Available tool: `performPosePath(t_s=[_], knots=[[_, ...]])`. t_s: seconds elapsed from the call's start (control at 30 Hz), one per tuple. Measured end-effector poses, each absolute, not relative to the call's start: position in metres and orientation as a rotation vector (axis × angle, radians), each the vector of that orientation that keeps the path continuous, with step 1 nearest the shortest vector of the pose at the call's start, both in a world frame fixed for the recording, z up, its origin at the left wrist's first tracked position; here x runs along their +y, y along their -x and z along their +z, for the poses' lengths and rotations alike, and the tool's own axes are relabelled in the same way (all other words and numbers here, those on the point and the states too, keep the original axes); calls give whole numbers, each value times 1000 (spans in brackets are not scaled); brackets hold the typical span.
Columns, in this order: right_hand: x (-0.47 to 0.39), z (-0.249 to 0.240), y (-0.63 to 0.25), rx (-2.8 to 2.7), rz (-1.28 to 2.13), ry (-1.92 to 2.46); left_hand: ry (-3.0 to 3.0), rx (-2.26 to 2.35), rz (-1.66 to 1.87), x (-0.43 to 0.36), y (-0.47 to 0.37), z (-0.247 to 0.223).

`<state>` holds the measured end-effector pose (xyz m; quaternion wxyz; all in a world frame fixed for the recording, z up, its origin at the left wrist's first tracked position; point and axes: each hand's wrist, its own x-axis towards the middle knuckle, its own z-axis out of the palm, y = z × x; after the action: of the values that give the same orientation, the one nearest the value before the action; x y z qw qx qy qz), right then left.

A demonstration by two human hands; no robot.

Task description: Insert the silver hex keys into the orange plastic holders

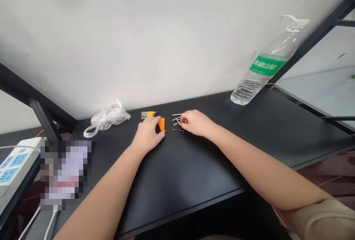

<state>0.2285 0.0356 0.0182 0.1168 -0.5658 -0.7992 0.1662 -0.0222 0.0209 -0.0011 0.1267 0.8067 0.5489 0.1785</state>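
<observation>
Beige sleeve (330,217) lies nearest the camera at 4 o'clock; right hand (195,122), same bearing but close to centre, has thumb and fingertips together at the loose hex keys (175,119) on the black table (180,181), cannot tell whether one is pinched. Left hand (148,133), 8 o'clock of centre, clamps an orange holder (162,124) between thumb and fingers; second holder (150,114), bearing keys, sits just beyond at its 12 o'clock. Plastic bag (109,117) at 9 o'clock, water bottle (266,64) at 2.
</observation>
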Motion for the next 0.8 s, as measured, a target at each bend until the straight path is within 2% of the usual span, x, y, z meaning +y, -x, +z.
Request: performPosePath(t_s=[0.2,0.47,0.8], knots=[[33,16,-229,-2438,423,1681,-2378,1565,544,20,23,-1],[25,25,-230,-2495,621,1585,-2361,1584,516,21,21,0],[35,9,-236,-2497,234,1512,-2354,1591,519,21,22,-1]])
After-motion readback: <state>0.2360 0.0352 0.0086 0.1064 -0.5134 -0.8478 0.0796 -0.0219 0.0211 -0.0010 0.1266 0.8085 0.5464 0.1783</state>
